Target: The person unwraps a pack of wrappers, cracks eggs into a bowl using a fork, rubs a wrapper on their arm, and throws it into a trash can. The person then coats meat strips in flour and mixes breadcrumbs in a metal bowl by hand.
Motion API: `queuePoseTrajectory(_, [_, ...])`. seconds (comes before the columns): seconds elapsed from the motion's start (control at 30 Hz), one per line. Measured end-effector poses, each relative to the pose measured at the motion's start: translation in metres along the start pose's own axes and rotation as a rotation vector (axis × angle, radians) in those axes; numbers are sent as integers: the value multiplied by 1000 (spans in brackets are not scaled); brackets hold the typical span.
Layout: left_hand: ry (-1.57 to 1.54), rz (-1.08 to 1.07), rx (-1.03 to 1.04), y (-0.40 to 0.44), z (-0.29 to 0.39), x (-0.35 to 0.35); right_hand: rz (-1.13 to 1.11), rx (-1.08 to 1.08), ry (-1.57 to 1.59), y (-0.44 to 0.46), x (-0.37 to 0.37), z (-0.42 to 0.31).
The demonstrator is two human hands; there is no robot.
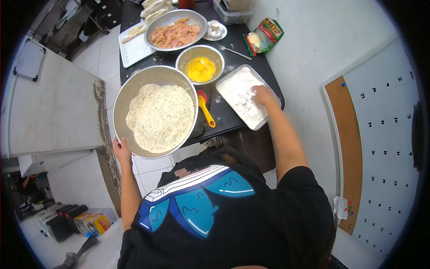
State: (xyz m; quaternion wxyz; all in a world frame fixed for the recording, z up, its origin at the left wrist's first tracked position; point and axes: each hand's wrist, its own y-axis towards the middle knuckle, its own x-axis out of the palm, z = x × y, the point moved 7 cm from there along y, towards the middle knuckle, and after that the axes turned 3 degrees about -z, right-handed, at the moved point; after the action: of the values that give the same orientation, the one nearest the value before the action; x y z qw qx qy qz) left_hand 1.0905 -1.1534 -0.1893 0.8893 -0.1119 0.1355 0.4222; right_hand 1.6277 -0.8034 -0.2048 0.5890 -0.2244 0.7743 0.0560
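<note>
My left hand (122,150) grips the lower left rim of a large metal bowl (119,105) of pale crumbly coating (160,117). My right hand (263,96) is down in the white flour (240,95) in a rectangular tray (256,127); its fingertips are partly hidden, and what they hold, if anything, cannot be made out. Between bowl and tray lie a yellow measuring spoon (207,112) and a red one (202,94). Behind them is a smaller metal bowl (218,58) with raw egg yolks (200,69). Farther back, raw meat strips (175,34) fill a wide bowl (200,19).
A white board (133,52) with a coated strip lies at the back left. Eggshells on a small plate (221,36), a fork (234,51), a green packet (270,33) and a plastic container (233,17) stand at the back right, near the wall (300,58).
</note>
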Motion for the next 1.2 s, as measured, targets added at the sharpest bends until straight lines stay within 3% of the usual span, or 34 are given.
queuePoseTrajectory(0.1, [35, 16, -7, 0, -1, -1, -109, 12, -51, 3, 9, -11])
queuePoseTrajectory(0.2, [-6, 22, -18, 2, -5, -2, -130, 170, 275, 5, -9, 4])
queuePoseTrajectory(0.23, [-33, 19, -22, 1, -6, -2, -41, 119, 292, 4, -19, 8])
queuePoseTrajectory(0.33, [30, 21, -11, -1, 0, -2, -178, 284, 535, 9, -24, 31])
queuePoseTrajectory(0.37, [29, 17, -16, 0, -3, -2, -59, 174, 573, 9, -36, 25])
queuePoseTrajectory(0.47, [16, 11, -23, 3, -8, -2, -65, 121, 611, 9, -55, 17])
queuePoseTrajectory(0.67, [-30, 1, -21, 3, -8, -2, 68, 121, 795, -5, -89, -8])
queuePoseTrajectory(0.77, [32, -1, -7, 5, -9, -3, -1, 120, 649, -3, -64, 15])
queuePoseTrajectory(0.87, [5, -4, -14, 3, -8, -2, -66, 262, 230, -18, -43, 32])
queuePoseTrajectory(0.97, [1, -2, -7, 2, -6, -2, -53, 175, -24, -23, -35, 24])
queuePoseTrajectory(1.07, [2, 3, 18, 4, -6, -2, 44, 29, -59, -7, -16, 8])
queuePoseTrajectory(1.2, [12, 13, 10, -1, 1, 0, 148, 95, -58, -17, -6, -27])
